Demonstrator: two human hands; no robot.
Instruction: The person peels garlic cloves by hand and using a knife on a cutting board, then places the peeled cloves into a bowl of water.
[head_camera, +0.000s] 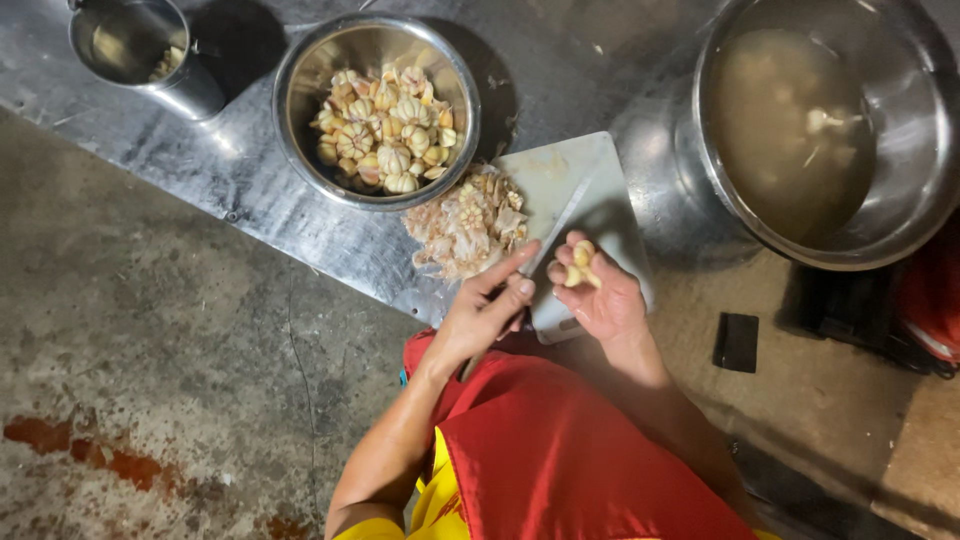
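Note:
My left hand grips a knife. Its forefinger lies along the blade, which stretches over a white cutting board. My right hand holds a small piece of garlic in its fingertips, just right of the blade and above the board's near edge. A heap of garlic skins and trimmings lies on the left side of the board, close to my left fingertips. Behind the heap stands a steel bowl filled with garlic bulbs.
A big steel basin of cloudy water with a few pale pieces stands at the right. A metal cup is at the far left of the steel tabletop. Below are a stained concrete floor, a small black object and my red apron.

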